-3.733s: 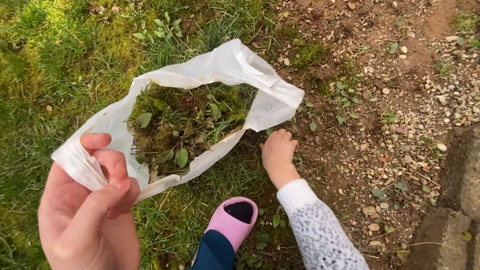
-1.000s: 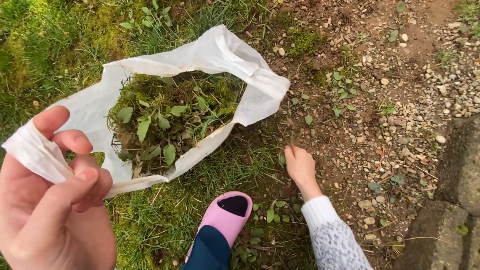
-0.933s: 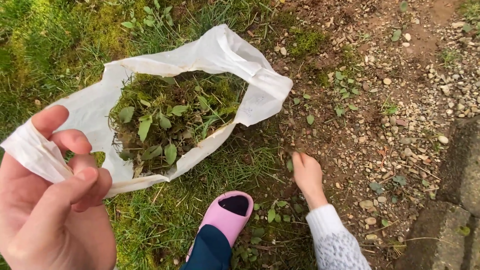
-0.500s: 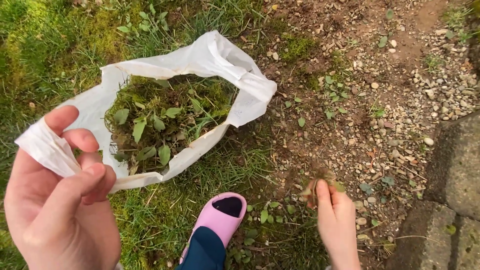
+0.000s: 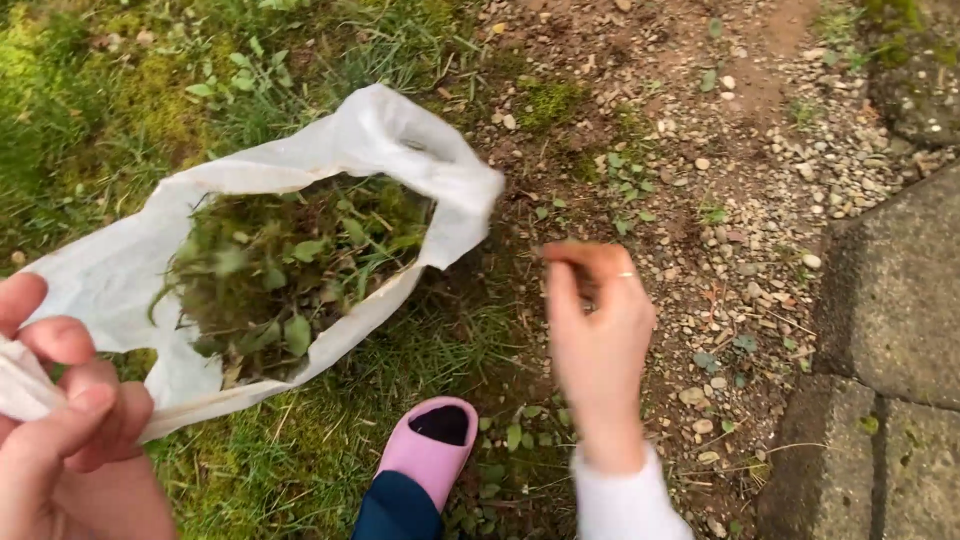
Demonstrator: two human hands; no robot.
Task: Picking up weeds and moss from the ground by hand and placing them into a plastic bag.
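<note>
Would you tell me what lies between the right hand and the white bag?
In the head view, only bare soil and sparse grass separate the right hand from the bag.

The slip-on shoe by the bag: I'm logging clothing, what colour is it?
Pink, with a dark opening; the shoe shows in the head view.

- Two hands: the left hand [image 5: 60, 440] and the right hand [image 5: 597, 335];
- one white plastic bag [image 5: 330, 150];
- one pink shoe [image 5: 430, 450];
- one ring [image 5: 625, 274];
- two grey paving stones [image 5: 890, 290].
</note>
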